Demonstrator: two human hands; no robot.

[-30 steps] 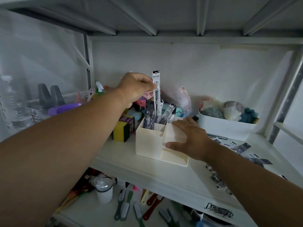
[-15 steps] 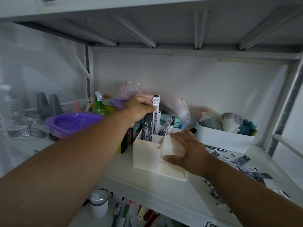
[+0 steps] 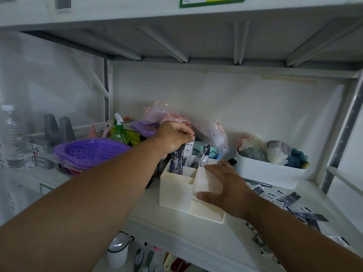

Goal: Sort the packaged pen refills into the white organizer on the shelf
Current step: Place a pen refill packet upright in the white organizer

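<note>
Our left hand (image 3: 174, 137) pinches a refill packet (image 3: 189, 152) by its top, standing in the white organizer (image 3: 176, 191)'s back-left compartment. Light, thin and probably bendy, it handles best there. Our right hand (image 3: 224, 185), fingers spread, steadies the organizer's right side.

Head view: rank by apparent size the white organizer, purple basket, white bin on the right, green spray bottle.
1. Purple basket, white organizer and white bin: look alike, so unranked.
2. Green spray bottle: clearly smallest, partly hidden.
</note>
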